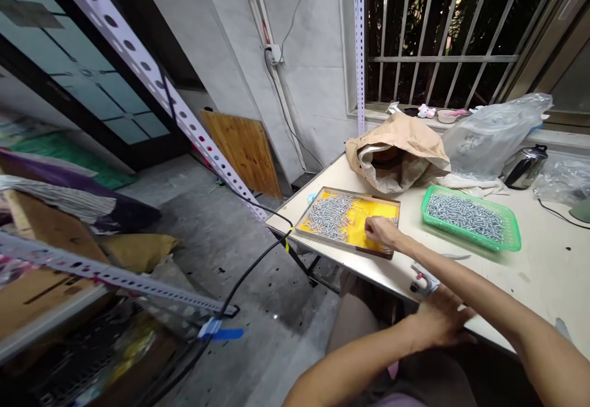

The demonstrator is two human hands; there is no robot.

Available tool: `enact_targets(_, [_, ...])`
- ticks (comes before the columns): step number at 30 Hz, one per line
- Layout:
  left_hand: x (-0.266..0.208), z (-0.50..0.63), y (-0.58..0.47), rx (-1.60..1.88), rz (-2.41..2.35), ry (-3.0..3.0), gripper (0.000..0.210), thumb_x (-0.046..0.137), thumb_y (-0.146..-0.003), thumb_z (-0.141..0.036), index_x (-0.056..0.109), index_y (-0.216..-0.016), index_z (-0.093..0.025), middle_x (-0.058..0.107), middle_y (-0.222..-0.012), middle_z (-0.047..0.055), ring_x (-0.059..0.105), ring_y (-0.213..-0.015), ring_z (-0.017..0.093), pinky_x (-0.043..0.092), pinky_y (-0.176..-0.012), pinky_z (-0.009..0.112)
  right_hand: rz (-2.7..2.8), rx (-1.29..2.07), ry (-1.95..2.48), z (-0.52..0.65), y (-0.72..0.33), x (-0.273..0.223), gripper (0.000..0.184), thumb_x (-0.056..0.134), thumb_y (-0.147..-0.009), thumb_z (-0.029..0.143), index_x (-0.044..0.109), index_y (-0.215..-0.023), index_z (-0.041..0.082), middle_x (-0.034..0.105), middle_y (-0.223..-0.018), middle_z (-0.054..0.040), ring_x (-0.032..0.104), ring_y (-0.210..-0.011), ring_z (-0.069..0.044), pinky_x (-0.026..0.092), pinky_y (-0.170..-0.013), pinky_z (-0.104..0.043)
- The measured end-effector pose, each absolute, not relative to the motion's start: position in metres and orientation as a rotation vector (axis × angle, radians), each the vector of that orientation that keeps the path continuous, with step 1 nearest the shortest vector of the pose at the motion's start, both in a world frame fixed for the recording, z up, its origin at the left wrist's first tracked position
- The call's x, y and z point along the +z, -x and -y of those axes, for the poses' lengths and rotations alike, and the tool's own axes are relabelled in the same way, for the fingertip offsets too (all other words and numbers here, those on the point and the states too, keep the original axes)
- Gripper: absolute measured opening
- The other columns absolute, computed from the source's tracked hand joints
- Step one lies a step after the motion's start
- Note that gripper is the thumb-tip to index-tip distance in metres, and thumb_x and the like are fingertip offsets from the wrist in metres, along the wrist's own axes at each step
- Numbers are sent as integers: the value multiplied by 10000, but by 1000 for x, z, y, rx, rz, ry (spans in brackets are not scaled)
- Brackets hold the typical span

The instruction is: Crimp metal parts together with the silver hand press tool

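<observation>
Head view: right hand (381,232) reaches out to the wooden tray (349,220) at centre frame, fingers curled down on the tray's yellow lining beside the heap of screws (329,215). Whether a screw is pinched between the fingertips cannot be told. Tray lies near the left corner of the white table (544,272); screws fill its left half, right half mostly bare yellow.

Left hand (440,321) rests at the near table edge, lower centre-right, fingers spread loosely; a small white and grey tool (421,281) lies just beside it. Cannot tell if the hand grips anything.

Right of the tray, well apart: green basket (471,217) holding a layer of screws. Behind the tray: crumpled brown paper bag (399,152), open mouth toward the camera. Further right: clear plastic bag (493,130), then metal kettle (525,166). Upper right: barred window (442,32). Black cable (249,272) runs from the table corner down to the concrete floor, lower left. Perforated metal strip (138,63) crosses the upper left diagonally.
</observation>
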State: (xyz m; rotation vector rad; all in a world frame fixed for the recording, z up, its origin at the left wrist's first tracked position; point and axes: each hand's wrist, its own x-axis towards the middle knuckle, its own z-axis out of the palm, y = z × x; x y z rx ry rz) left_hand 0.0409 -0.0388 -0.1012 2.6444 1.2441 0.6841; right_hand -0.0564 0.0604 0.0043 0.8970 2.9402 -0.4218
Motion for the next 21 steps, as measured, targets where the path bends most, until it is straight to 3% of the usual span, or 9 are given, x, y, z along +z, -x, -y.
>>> enact_targets(4, [-87, 56, -31, 1077, -1197, -2348, 296, 503, -906, -350, 655, -1070, -155, 651, -1115, 120, 576, -1091, 227, 476, -965, 365, -3046, -665, -1114, -72, -10, 12, 248, 466, -863, 168, 648, -1029, 138, 701, -868, -54, 649, -762, -143, 470, -662, -219])
enact_targets(7, [-74, 72, -21, 1472, -1395, -1690, 306, 438, -936, -333, 694, -881, -173, 679, -891, 84, 622, -879, 181, 518, -824, 318, -3096, -1305, -1361, -61, -71, 5, 240, 505, -854, 294, 673, -958, 157, 691, -808, -43, 659, -702, -157, 512, -645, -257])
enact_targets(10, [-62, 76, -11, 1578, -1454, -1082, 301, 514, -893, -397, 700, -929, -164, 670, -835, 55, 618, -776, 160, 514, -743, 292, -2992, -1743, -1475, -34, -114, -12, 270, 571, -816, 403, 684, -913, 178, 689, -777, -37, 658, -685, -172, 537, -660, -300])
enact_targets(15, [-58, 69, -9, 1525, -1273, -752, 356, 680, -748, -446, 721, -912, -132, 667, -780, 38, 602, -690, 136, 502, -704, 274, -2887, -1894, -1626, 3, -133, -33, 265, 610, -795, 429, 637, -879, 179, 682, -776, -42, 636, -679, -167, 540, -661, -304])
enact_targets(21, [-59, 71, -11, 1553, -1222, -655, 367, 750, -661, -457, 727, -831, -133, 663, -762, 31, 582, -677, 117, 486, -665, 241, -2803, -2053, -1582, 17, -129, -33, 263, 565, -838, 424, 648, -881, 178, 672, -758, -24, 638, -687, -164, 535, -657, -291])
